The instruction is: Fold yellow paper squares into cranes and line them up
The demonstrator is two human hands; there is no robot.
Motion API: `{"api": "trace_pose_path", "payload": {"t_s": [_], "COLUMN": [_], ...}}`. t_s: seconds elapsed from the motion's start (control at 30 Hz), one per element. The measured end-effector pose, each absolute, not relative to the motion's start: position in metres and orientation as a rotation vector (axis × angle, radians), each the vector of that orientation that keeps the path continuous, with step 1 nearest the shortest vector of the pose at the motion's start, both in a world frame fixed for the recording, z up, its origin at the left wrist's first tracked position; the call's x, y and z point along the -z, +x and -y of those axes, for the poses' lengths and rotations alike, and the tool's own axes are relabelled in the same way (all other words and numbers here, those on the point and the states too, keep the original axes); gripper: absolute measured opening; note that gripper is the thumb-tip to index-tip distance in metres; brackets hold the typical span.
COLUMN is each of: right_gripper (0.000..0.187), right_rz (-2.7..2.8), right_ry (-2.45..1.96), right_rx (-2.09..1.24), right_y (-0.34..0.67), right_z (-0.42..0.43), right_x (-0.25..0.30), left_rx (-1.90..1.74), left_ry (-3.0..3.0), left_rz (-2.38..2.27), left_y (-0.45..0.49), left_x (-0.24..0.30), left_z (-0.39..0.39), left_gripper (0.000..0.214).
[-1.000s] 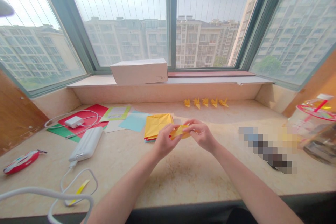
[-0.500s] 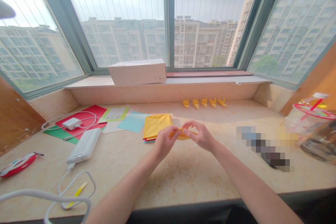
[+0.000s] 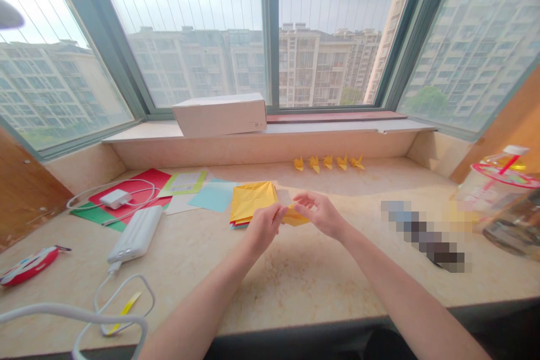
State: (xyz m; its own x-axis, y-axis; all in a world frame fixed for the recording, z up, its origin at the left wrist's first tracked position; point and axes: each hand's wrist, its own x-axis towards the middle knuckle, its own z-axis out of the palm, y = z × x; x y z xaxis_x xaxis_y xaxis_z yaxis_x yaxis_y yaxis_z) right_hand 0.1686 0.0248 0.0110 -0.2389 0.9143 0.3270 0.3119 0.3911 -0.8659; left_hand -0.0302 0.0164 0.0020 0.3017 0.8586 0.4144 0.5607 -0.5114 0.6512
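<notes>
Head view. A small, angular piece of glossy yellow paper (image 3: 296,217), partly hidden by fingers, lies at the centre of the frame between the hands. The left hand (image 3: 265,225) pinches its left end between thumb and fingers; the right hand (image 3: 323,215) is curled at its right end, and whether it pinches cannot be told. Just left lies a stack of square papers with a creased yellow sheet on top (image 3: 253,201). Beige, stone-patterned countertop (image 3: 329,287) extends below the hands to its front edge, at lower centre, and rightward to a pixelated dark object (image 3: 426,239). Five small yellow folded-paper birds (image 3: 328,163) line the back, right of centre. Above, a white rectangular box (image 3: 220,115) rests on the ledge beneath green-framed windows (image 3: 272,39).
</notes>
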Motion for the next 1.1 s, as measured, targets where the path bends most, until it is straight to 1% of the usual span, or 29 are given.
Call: {"api": "trace_pose_path", "payload": {"t_s": [0.07,0.1,0.2,0.33,0.63,0.8,1.1], "right_gripper": [0.043,0.043,0.031,0.029,0.047,0.048,0.049], "right_rz": [1.759,1.752,1.691,1.57,1.525,1.458,1.424], "right_ry": [-1.059,-1.057,-1.079,-1.08,-1.06,-1.071,-1.067], "right_rx": [-0.952,-0.993,-1.066,-1.127,-1.074,-1.022,-1.045], "right_y": [0.169,0.169,0.17,0.174,0.179,0.181,0.182], "right_z": [-0.025,-0.025,-0.027,-0.032,-0.039,-0.041,-0.041], "right_x": [-0.011,-0.011,-0.011,-0.015,-0.012,-0.013,-0.014], "left_rx": [-1.106,-1.124,-1.147,-1.169,-1.254,-1.346,-1.448], "left_ry": [2.141,2.112,2.045,2.024,1.652,1.49,1.442], "left_rz": [-1.319,-1.335,-1.334,-1.253,-1.106,-1.0,-0.906], "left_y": [-0.031,-0.031,-0.031,-0.03,-0.025,-0.026,-0.024], "left_x": [-0.002,-0.002,-0.002,-0.001,-0.003,-0.01,-0.003], "left_z": [-0.017,-0.018,-0.018,-0.017,-0.02,-0.018,-0.021], "left_gripper": [0.043,0.043,0.043,0.046,0.034,0.031,0.028]}}
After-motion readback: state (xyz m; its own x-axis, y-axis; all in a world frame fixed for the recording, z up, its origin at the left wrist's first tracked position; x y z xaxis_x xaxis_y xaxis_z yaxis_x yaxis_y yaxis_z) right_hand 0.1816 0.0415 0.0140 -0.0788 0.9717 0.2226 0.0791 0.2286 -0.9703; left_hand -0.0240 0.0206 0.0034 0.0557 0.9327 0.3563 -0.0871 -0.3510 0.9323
